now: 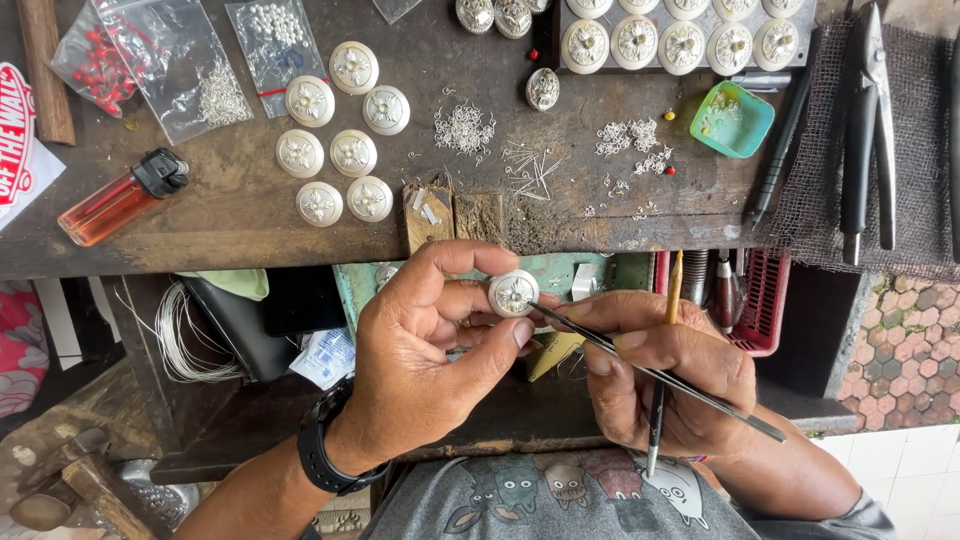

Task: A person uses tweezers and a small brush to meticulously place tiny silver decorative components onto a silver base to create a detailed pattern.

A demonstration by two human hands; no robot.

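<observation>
My left hand (430, 345) pinches a round white-and-silver ornament (514, 293) between thumb and fingers, just below the workbench's front edge. A black watch sits on that wrist. My right hand (660, 375) grips long thin metal tweezers (660, 375) whose tip touches the ornament's right side; a slim pencil-like tool (664, 365) also runs through the same hand.
The dark wooden workbench (240, 215) carries several matching round ornaments (340, 150), small piles of silver wire bits (463, 128), plastic bags of beads (180, 60), an orange lighter (120, 197), a green dish (733, 119) and pliers (868, 130) at right. A wire coil (180, 330) lies underneath.
</observation>
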